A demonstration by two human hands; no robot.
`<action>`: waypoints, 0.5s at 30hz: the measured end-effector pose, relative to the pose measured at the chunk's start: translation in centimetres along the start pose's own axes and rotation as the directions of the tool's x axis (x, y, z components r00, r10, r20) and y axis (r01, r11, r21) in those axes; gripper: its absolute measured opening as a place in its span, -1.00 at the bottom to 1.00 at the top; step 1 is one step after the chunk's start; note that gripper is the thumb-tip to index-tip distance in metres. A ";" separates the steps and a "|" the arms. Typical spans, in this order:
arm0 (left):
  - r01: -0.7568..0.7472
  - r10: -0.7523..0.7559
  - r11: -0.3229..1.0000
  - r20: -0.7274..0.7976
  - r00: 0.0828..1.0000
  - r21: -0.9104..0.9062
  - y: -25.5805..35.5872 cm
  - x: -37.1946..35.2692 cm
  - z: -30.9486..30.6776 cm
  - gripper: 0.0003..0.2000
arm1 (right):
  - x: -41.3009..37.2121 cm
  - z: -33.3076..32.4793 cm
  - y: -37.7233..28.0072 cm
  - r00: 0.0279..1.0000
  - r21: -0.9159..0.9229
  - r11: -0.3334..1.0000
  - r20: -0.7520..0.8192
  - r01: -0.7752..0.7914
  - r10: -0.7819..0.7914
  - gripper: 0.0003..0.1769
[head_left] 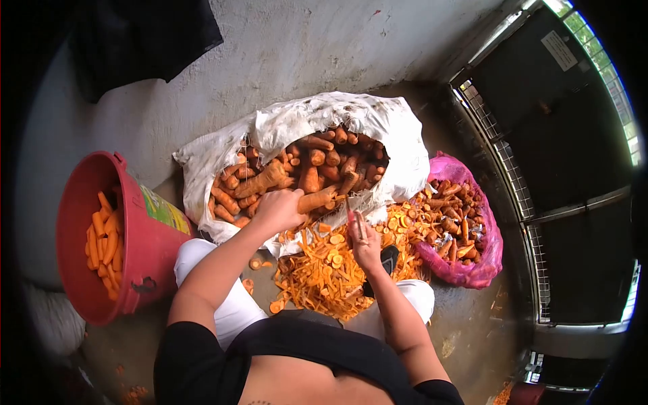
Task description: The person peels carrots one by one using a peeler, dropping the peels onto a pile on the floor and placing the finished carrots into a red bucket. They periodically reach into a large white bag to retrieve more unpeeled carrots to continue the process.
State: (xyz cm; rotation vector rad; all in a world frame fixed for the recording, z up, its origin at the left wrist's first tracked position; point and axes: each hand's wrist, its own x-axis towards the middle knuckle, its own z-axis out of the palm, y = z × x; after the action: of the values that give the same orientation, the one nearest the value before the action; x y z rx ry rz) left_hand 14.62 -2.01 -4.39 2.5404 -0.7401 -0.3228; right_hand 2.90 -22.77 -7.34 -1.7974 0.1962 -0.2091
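Observation:
My left hand is closed around the thick end of a carrot, whose other end points right. Opposite it, my right hand grips a slim hand tool; its narrow upper part reaches up close to the carrot's tip, and whether it is a knife or a peeler I cannot tell. Just behind both hands lies a torn white sack full of unpeeled carrots. Beneath the hands, a heap of carrot peelings and cut ends spreads over the floor between my legs.
At the left stands a red bucket with peeled carrots inside. A pink plastic bag holding small carrots and pieces sits at the right. Behind are a grey wall and, rightward, a dark metal gate.

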 end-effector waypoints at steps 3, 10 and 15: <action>-0.012 0.013 0.999 -0.016 1.000 0.029 -0.3 1.5 -0.1 -0.62 | 0.5 1.0 0.9 1.000 -0.111 0.994 0.015 0.019 -0.018 -0.58; -0.036 0.046 0.993 -0.091 0.995 0.111 -1.3 2.7 0.0 -0.65 | 1.8 1.3 1.9 1.000 -0.134 0.991 -0.028 0.010 -0.014 -0.57; -0.040 0.051 0.990 -0.077 0.996 0.138 -1.1 3.0 0.6 -0.64 | 2.1 1.5 0.9 0.999 -0.206 0.978 0.014 -0.042 0.046 -0.54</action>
State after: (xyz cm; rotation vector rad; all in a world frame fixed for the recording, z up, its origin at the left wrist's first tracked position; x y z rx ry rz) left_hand 17.33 -3.11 -5.74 2.6427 -0.8128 -0.1590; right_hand 5.27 -22.05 -8.54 -1.9977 0.2520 -0.1444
